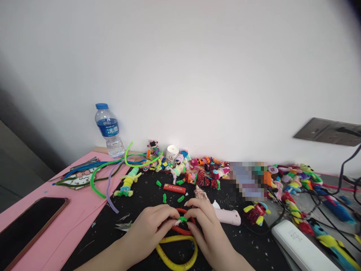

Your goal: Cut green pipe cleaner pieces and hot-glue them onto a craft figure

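My left hand (155, 226) and my right hand (207, 224) meet over the black mat, fingertips closed in pinches. Between them is a small green fuzzy pipe-cleaner piece (182, 219), with a whitish bit at its left end. Beneath lie scissors with a red and a yellow handle loop (180, 266); the silver blades (123, 226) show left of my left wrist, and the middle is hidden by that hand. Just beyond are short green pipe-cleaner pieces (164, 198) and a red lighter-like stick (175, 189). A pale pink tool (229, 217) lies beside my right hand.
A yellow-green pipe-cleaner figure (129, 182) and loose pipe cleaners (97, 184) lie left. A water bottle (108, 130), paper cup (172, 153) and many colourful figures line the wall. A phone (31, 229), white power bank (301, 242) and black cables (342, 177) flank the mat.
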A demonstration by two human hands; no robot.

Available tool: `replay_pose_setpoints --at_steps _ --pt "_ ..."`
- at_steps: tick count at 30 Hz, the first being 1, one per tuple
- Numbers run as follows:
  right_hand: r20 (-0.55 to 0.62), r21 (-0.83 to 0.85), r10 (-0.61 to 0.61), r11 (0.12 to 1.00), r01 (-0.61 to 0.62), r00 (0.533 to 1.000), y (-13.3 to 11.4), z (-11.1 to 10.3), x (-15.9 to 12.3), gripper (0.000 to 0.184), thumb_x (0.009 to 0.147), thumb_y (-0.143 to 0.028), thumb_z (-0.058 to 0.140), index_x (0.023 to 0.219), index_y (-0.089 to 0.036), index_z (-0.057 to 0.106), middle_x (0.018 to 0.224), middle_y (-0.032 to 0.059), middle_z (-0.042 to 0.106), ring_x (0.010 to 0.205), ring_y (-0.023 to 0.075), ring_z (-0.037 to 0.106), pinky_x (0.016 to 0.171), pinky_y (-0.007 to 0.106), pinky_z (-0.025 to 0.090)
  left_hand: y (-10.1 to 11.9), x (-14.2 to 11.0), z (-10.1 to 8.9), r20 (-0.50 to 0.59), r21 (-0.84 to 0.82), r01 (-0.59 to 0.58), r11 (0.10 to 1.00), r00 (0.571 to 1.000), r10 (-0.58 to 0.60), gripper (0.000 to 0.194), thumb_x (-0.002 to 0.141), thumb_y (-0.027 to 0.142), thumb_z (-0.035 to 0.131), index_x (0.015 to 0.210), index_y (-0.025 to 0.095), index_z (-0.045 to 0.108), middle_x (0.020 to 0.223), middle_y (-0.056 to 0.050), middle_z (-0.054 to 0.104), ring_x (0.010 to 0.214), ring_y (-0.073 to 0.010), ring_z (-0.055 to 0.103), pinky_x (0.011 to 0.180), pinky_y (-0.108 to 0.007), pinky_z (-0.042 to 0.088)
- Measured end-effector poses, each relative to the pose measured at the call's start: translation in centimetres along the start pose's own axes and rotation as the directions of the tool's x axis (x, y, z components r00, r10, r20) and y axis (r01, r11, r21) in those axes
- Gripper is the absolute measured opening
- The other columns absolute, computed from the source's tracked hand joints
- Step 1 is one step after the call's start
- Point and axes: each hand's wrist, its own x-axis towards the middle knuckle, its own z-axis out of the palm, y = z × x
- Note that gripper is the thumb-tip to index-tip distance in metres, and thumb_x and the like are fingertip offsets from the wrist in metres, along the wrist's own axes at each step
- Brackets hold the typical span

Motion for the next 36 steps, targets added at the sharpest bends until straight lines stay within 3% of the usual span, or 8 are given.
replay_pose_setpoints --at_steps 13,21,28,36 --pt "-0.014 -0.030 0.001 1.000 -0.001 1.000 0.1 0.0 0.1 0.023 0.082 -0.009 0.045 0.101 -0.022 0.052 0.110 0.0080 0.053 0.106 0.0227 0.049 0.096 0.047 0.037 -0.2 0.1 0.1 -0.054 0.016 0.020 1.000 0.998 -0.019 0.012 0.086 0.017 0.048 0.083 0.020 0.059 0.076 0.001 0.063 0.066 -0.0121 0.057 0.062 -0.018 0.043" --pt "-0.085 -0.014 0.116 0.993 -0.118 0.990 0.8 0.3 -0.2 0.028 0.082 -0.013 0.047 0.108 -0.022 0.051 0.116 0.0089 0.050 0.113 0.0246 0.043 0.095 0.044 0.040 -2.4 0.5 -0.5 -0.247 0.112 0.185 0.976 0.957 -0.153 0.015 0.088 0.022 0.043 0.090 0.022 0.058 0.092 -0.001 0.065 0.085 -0.0173 0.060 0.077 -0.027 0.046" --pt "-0.081 -0.009 0.136 0.990 -0.137 0.987 0.7 0.2 -0.3 0.025 0.085 -0.014 0.044 0.108 -0.022 0.051 0.117 0.0088 0.049 0.116 0.0247 0.041 0.096 0.045 0.038 -3.1 0.5 -1.3 -0.242 0.358 0.312 0.880 0.941 -0.235 0.018 0.088 0.021 0.041 0.094 0.022 0.058 0.093 -0.003 0.064 0.084 -0.0207 0.062 0.073 -0.030 0.045" --pt "-0.087 -0.008 0.140 0.990 -0.141 0.986 0.8 0.2 -0.4 0.025 0.085 -0.014 0.044 0.106 -0.023 0.052 0.115 0.0086 0.050 0.114 0.0253 0.043 0.094 0.045 0.039 -3.4 0.4 -1.1 -0.213 0.425 0.281 0.860 0.955 -0.206 0.025 0.086 0.016 0.037 0.096 0.023 0.059 0.099 -0.002 0.061 0.080 -0.0181 0.062 0.065 -0.025 0.046"
